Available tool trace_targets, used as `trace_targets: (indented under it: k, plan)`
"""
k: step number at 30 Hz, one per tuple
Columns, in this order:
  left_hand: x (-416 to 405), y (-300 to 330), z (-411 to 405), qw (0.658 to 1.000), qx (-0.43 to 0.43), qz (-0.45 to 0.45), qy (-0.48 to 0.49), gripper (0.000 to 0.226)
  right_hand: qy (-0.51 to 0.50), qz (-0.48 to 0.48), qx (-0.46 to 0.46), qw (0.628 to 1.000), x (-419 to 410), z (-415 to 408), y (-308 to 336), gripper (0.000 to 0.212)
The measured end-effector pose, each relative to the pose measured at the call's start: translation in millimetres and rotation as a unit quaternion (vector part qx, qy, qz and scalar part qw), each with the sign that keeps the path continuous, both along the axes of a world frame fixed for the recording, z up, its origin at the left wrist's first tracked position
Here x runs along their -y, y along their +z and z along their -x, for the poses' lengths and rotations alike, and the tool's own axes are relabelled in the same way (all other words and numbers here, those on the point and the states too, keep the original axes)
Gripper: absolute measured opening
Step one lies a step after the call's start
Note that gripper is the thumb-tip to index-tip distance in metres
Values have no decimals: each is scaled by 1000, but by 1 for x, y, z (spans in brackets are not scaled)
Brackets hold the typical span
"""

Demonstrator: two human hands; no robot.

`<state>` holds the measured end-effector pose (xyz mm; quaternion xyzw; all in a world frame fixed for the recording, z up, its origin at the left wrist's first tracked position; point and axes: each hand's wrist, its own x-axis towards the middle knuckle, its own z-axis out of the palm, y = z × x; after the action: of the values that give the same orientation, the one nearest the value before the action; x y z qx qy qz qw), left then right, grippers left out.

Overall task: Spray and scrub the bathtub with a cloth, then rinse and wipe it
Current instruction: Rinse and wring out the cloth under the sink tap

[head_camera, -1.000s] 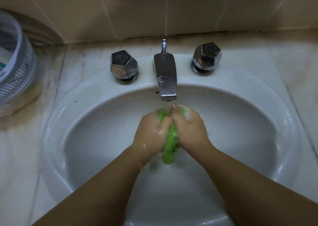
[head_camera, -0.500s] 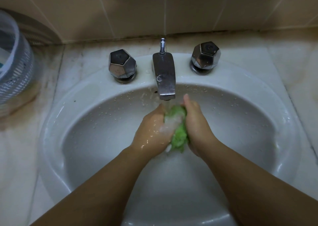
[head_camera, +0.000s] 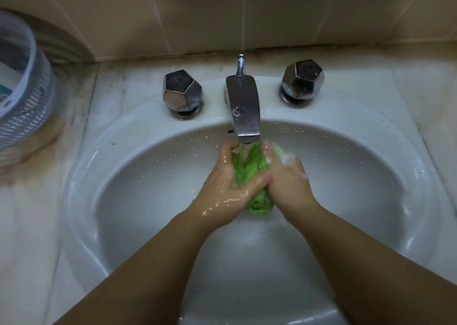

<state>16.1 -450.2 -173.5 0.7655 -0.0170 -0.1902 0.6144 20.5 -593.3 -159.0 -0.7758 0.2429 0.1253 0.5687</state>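
Observation:
A wet green cloth (head_camera: 248, 170) is bunched between both hands over the white sink basin (head_camera: 138, 201), right under the metal spout (head_camera: 243, 108). Water runs from the spout onto the cloth. My left hand (head_camera: 223, 187) grips the cloth from the left with the thumb laid across it. My right hand (head_camera: 288, 181) grips it from the right, with white suds on the knuckles. The cloth's lower end (head_camera: 262, 204) hangs out below the hands.
Two faceted chrome tap knobs, the left knob (head_camera: 182, 91) and the right knob (head_camera: 303, 78), flank the spout. A white slotted basket (head_camera: 23, 102) stands on the stained counter at far left. A tiled wall runs behind the sink. Droplets dot the basin's back wall.
Both hands have kept working the cloth under the running water. The cloth now shows more between the hands, and my left thumb lies across it.

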Motion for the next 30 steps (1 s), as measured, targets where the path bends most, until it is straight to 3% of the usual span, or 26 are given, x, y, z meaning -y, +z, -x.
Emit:
trace_targets:
  k: [2, 4, 6, 8, 10, 12, 14, 18, 23, 25, 28, 30]
  plan:
    - [0, 0, -1, 998, 29, -42, -24, 56, -15, -18, -29, 999, 1, -2, -6, 50]
    - [3, 4, -3, 996, 20, -86, 9, 38, -34, -45, -51, 997, 0, -4, -10, 68]
    - [7, 7, -6, 994, -16, -87, 66, 16, -26, -43, -68, 996, -3, -3, -6, 72]
    - [9, 5, -9, 989, -20, -109, 100, 10, 10, -39, -58, 998, -5, -1, -7, 58]
    - [8, 4, -11, 984, -5, -138, 115, 12, 43, -60, 8, 997, -5, 5, -6, 30]
    - [5, 3, -11, 984, -5, -117, 132, 19, 107, -69, 45, 991, -7, 9, -5, 28]
    - [3, 2, -11, 984, -21, -91, 150, 26, 125, -40, 80, 988, -12, 12, -6, 11]
    - [9, 5, -4, 990, -4, -26, 136, 35, 70, 44, 101, 991, -14, 10, -8, 48]
    - [9, 5, 6, 999, 32, -1, 43, 17, 34, 33, 47, 998, -3, 1, -3, 51]
    - [1, 4, 7, 998, 54, 12, -4, 33, 6, 0, 23, 1000, -3, -1, -5, 51]
    - [-7, 1, 5, 980, 114, -95, -134, 77, -80, -92, -36, 992, 1, -6, -8, 50]
    - [-6, -3, 3, 968, 135, -147, -153, 85, -99, -152, -58, 982, 4, -9, -9, 50]
